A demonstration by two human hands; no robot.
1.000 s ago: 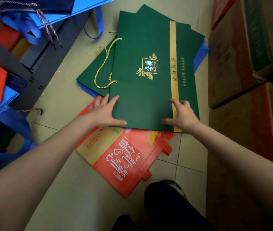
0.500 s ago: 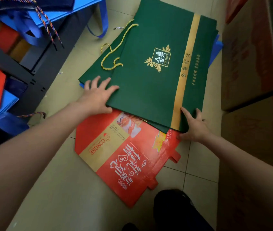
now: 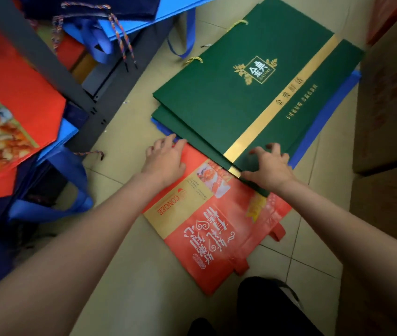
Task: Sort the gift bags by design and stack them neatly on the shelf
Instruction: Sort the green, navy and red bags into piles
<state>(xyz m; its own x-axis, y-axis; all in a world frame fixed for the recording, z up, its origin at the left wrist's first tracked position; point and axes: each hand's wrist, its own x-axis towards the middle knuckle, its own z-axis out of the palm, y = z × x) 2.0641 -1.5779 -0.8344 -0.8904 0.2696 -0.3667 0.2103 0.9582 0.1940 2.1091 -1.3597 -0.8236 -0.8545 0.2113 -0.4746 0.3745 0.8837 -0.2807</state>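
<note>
1. Green gift bags (image 3: 229, 103) lie flat in a loose stack on the tiled floor (image 3: 124, 251), over a blue bag (image 3: 323, 120) and partly over the red Congee bag (image 3: 207, 221).
2. Left hand (image 3: 166, 158): fingers extended, flat on the red bag's upper edge.
3. Right hand (image 3: 269, 169): fingers arched, fingertips pressing the green stack's near corner.
4. Progress, judged: greens roughly grouped; nothing from this pile on the shelf (image 3: 47, 57) yet.
</note>
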